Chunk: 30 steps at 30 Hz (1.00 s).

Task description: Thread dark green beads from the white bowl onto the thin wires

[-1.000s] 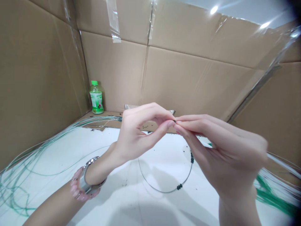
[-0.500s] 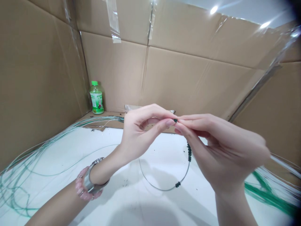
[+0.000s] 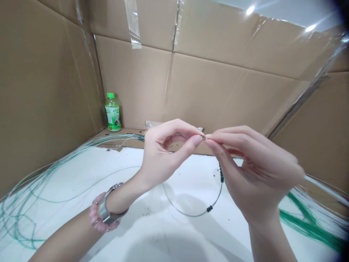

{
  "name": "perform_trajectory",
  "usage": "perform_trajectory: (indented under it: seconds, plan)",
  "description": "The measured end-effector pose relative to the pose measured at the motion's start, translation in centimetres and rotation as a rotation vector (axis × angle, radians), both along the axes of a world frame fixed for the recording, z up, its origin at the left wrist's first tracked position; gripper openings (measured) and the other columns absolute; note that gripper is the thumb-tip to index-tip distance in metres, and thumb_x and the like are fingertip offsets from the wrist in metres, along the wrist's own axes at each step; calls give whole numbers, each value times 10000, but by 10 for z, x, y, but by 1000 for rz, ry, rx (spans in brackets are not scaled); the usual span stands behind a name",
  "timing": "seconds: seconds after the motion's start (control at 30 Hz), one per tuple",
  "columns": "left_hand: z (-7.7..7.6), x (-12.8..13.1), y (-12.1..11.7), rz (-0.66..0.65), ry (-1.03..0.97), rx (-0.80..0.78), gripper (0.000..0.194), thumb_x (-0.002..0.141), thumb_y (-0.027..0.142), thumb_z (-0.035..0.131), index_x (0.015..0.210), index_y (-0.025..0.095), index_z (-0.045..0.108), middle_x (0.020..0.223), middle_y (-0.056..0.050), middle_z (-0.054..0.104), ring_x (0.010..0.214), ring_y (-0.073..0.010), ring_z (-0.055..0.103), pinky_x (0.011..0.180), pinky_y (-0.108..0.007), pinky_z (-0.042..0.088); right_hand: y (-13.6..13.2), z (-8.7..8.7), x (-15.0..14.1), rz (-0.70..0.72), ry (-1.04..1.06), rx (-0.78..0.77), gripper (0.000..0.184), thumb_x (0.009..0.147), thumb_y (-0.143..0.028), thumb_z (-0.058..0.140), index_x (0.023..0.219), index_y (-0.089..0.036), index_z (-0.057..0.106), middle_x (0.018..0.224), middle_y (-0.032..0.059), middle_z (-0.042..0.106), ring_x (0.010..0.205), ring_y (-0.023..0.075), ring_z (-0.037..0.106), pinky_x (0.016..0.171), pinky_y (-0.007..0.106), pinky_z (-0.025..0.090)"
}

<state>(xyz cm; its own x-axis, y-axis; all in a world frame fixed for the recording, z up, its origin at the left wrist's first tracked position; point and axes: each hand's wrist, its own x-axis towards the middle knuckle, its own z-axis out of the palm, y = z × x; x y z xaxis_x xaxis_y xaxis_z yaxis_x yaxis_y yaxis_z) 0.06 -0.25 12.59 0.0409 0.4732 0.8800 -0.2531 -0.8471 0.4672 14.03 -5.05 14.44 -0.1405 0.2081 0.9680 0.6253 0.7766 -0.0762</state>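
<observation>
My left hand [image 3: 163, 154] and my right hand [image 3: 253, 171] meet fingertip to fingertip above the white table [image 3: 152, 233]. Both pinch the end of a thin grey wire [image 3: 188, 213] that hangs in a loop below them. Small dark green beads [image 3: 209, 209] sit on the loop, and more beads [image 3: 221, 177] ride higher up beside my right palm. The wire tip shows between the two thumbs and forefingers. On my left wrist are a silver watch and a pink bead bracelet [image 3: 102, 214].
Cardboard walls [image 3: 218, 91] enclose the table on three sides. A green-capped bottle [image 3: 112, 112] stands in the back left corner. Long bundles of green and grey wire [image 3: 24, 196] sweep across the left, and more green wire [image 3: 308, 222] lies at the right. Loose beads dot the table.
The dark bead seen between the fingertips half a second ago no longer shows there. My right hand has risen slightly and the hanging loop has swung a little to the right.
</observation>
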Motion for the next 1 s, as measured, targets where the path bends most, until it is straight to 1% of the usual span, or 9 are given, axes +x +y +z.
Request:
perform_trajectory:
  seconds: [0.1, 0.2, 0.3, 0.47, 0.53, 0.63, 0.8, 0.9, 1.0]
  plan:
    - [0, 1, 1, 13, -17, -1, 48, 798, 131, 674, 780, 166, 700, 726, -8, 690, 649, -87, 647, 574, -159, 548, 0, 0, -2, 11, 8, -52, 230, 786, 12, 633, 840, -204, 690, 762, -3, 654, 632, 98, 580, 496, 218, 509]
    - [0, 1, 1, 25, -37, 3, 54, 796, 124, 674, 778, 168, 700, 720, -2, 690, 649, -80, 648, 567, -145, 535, -1, -1, -4, 15, 10, -58, 254, 767, 27, 630, 885, -185, 705, 794, 16, 654, 662, 107, 597, 510, 222, 520]
    - [0, 1, 1, 27, -42, 5, 48, 800, 137, 677, 778, 172, 700, 721, -1, 694, 648, -79, 649, 565, -145, 532, -2, -2, -4, -3, 13, -22, 298, 729, 55, 642, 897, -181, 711, 793, 11, 663, 661, 107, 606, 522, 228, 531]
    - [-2, 1, 1, 19, -29, 2, 36, 792, 139, 691, 788, 172, 705, 739, -9, 692, 663, -80, 645, 574, -140, 532, -1, -4, -4, -33, 19, 87, 449, 664, 102, 668, 973, -225, 672, 784, -39, 683, 664, 111, 626, 631, 242, 594]
    - [-2, 1, 1, 13, -22, -11, 39, 803, 144, 680, 792, 172, 704, 741, -14, 691, 666, -83, 644, 567, -144, 531, -1, -5, -5, -36, 30, 99, 487, 661, 101, 671, 1008, -242, 667, 800, -46, 688, 668, 115, 637, 642, 246, 603]
    - [-3, 1, 0, 3, -23, -20, 41, 807, 144, 676, 790, 170, 704, 736, -12, 688, 662, -80, 642, 574, -143, 532, -2, -4, -5, -38, 46, 95, 507, 669, 89, 675, 1027, -269, 668, 798, -47, 692, 666, 128, 652, 619, 258, 610]
    - [-3, 3, 0, -21, -30, -38, 45, 805, 142, 677, 785, 170, 705, 725, -5, 685, 658, -78, 641, 573, -141, 533, -2, -4, -4, -40, 38, 66, 534, 661, 93, 681, 1046, -276, 663, 800, -43, 697, 663, 137, 661, 616, 264, 614]
    - [-3, 2, 2, -41, -9, -46, 45, 804, 135, 675, 792, 167, 704, 730, -7, 683, 654, -82, 639, 576, -155, 539, -2, -4, -3, -45, 16, 75, 548, 662, 100, 674, 1054, -282, 659, 815, -49, 702, 661, 132, 663, 618, 257, 614]
    - [-3, 0, 4, 0, 34, 8, 63, 808, 121, 664, 810, 170, 702, 741, -10, 679, 668, -92, 641, 586, -173, 547, -3, -3, -2, -91, -29, 117, 551, 673, 106, 657, 1064, -283, 646, 834, -50, 711, 657, 126, 663, 619, 256, 607]
